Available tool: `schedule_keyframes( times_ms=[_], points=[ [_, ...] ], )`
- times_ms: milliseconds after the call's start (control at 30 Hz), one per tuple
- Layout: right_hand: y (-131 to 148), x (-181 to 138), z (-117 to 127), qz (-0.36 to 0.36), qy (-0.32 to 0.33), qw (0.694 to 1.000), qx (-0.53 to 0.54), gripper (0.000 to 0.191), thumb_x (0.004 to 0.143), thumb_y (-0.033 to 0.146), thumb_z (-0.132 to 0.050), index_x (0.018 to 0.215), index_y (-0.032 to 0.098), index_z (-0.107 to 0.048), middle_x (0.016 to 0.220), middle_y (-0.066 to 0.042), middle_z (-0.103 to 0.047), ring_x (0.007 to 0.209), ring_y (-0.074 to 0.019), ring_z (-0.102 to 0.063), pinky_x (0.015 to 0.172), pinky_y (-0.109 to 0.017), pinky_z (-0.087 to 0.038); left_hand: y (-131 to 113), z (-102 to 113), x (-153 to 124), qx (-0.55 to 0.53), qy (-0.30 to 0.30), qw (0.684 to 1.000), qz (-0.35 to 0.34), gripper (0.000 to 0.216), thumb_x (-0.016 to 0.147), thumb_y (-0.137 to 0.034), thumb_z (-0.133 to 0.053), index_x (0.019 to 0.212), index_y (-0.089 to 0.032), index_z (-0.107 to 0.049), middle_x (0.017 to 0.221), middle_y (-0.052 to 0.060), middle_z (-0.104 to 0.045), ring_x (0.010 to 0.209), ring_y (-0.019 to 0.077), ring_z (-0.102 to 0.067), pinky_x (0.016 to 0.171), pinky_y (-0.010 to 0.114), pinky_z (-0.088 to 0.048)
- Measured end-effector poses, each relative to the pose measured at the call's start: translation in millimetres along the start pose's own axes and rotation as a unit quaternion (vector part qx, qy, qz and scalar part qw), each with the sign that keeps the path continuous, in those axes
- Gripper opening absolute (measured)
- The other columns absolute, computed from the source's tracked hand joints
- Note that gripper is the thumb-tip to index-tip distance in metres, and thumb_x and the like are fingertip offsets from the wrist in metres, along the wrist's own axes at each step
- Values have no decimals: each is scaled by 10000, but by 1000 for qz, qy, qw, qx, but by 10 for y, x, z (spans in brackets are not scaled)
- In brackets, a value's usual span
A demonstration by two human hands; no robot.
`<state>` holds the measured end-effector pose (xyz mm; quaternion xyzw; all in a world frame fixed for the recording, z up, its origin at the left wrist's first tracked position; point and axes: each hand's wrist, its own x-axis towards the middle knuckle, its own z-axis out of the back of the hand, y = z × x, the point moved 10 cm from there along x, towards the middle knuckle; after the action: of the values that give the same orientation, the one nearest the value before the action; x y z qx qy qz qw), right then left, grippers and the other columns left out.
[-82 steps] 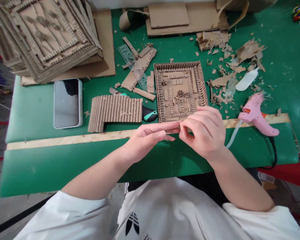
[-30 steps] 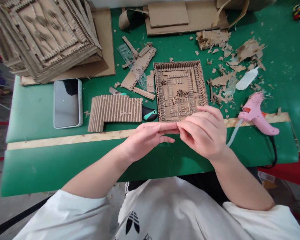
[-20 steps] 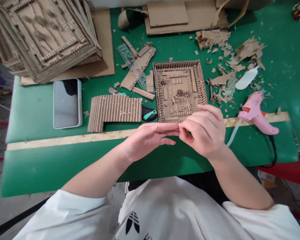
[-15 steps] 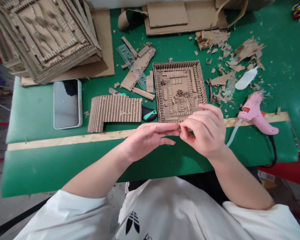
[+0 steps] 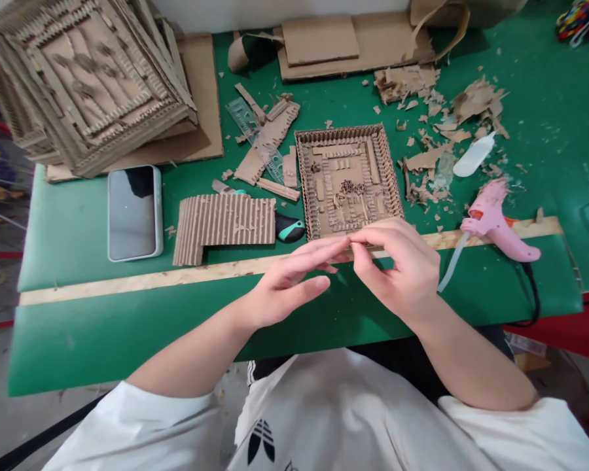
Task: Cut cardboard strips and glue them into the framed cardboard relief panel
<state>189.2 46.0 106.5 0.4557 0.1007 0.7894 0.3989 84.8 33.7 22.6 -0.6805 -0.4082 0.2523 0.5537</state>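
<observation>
In front of my body, my left hand (image 5: 294,278) is open, its fingers stretched to the right and its thumb apart. My right hand (image 5: 397,268) pinches thumb and forefinger together at the left fingertips; anything between them is too small to make out. Just beyond both hands lies a square cardboard tray (image 5: 392,170) with corrugated walls and small cardboard pieces fixed inside. To its left rests an L-shaped piece of corrugated cardboard (image 5: 228,221), partly over a utility knife (image 5: 290,229) with a black and teal handle.
A pink glue gun (image 5: 503,229) lies at the right near a white bottle-shaped piece (image 5: 474,156) and torn cardboard scraps (image 5: 478,101). A clear ruler (image 5: 258,140) crosses cardboard strips. On the left are a phone (image 5: 135,212) and stacked cardboard panels (image 5: 93,85). A wooden strip (image 5: 127,283) crosses the green table.
My left thumb has swung away from the fingers toward me. The right hand has turned, its outer fingers folding in, while its pinch stays at the left fingertips. The view has shifted slightly.
</observation>
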Motion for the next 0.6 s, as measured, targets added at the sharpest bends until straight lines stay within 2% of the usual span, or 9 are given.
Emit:
schedule_keyframes(
  times_ms=[133,233,333,433,600],
  points=[
    [-6,-7,-10,1,-1,1000,-20,91,773,90,-593,846,145,-590,797,-19,-656,777,-83,-601,732,-213,-494,-55,-59,0,92,30,995,-33,527,914,-228,-495,1409,-352,-362,1498,19,-355,1290,230,-445,1006,331,-456],
    [-23,-16,0,-4,-19,999,-44,76,767,90,-599,802,154,-578,752,-6,-651,740,-83,-597,717,-216,-484,-55,-74,-4,113,35,992,-32,571,902,-206,-517,1418,-368,-332,1515,0,-327,1304,226,-428,1006,312,-454],
    [-84,-17,-9,-35,-18,999,-34,59,786,110,-577,763,164,-570,718,12,-635,712,-67,-586,701,-204,-471,5,-67,-2,52,31,998,3,513,913,-259,-510,1394,-377,-379,1500,-13,-358,1290,230,-450,1001,325,-464],
    [-187,-19,-14,-86,-4,996,17,66,800,132,-554,749,168,-578,710,28,-620,691,-44,-574,669,-175,-460,67,-45,19,-56,7,997,43,412,915,-330,-511,1326,-357,-493,1418,-7,-480,1238,224,-511,964,325,-494],
    [-512,-95,-13,-227,12,963,145,106,828,237,-550,778,163,-607,745,15,-615,691,-40,-578,647,-161,-479,202,34,59,-183,-80,974,107,346,833,-310,-649,1178,-322,-632,1256,16,-628,1132,221,-607,899,322,-537]
  ],
)
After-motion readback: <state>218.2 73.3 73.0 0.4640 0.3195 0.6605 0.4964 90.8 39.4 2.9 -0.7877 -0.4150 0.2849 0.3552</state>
